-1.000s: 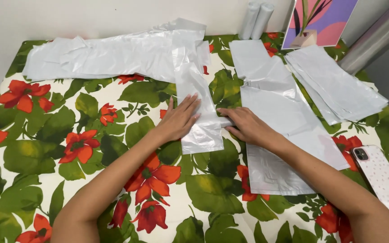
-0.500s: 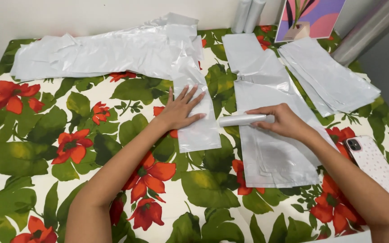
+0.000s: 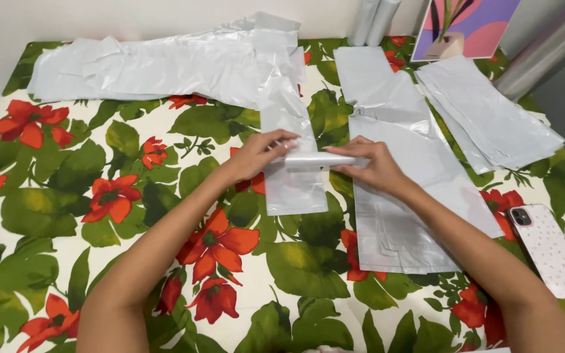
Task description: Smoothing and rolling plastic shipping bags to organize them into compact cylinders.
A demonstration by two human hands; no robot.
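Your left hand (image 3: 256, 155) and right hand (image 3: 371, 165) are now pinching the ends of a rolled fold on the narrow plastic bag (image 3: 293, 186), mid-tablecloth (image 3: 67, 216); earlier, your left palm was lying flat; the phone (image 3: 552, 250) is staying put.

Two bare arms, nothing worn on them

Both forearms come into view from the lower edge uncovered, with no sleeve showing anywhere along their visible length. The left hand (image 3: 254, 155) and the right hand (image 3: 371, 167) are gloveless, and no ring, bracelet or watch can be seen on the fingers or wrists that show. The fingers are slim with short nails; whether they carry polish is too small to tell. Above the elbows the arms run out of the picture, so any clothing there is unseen.
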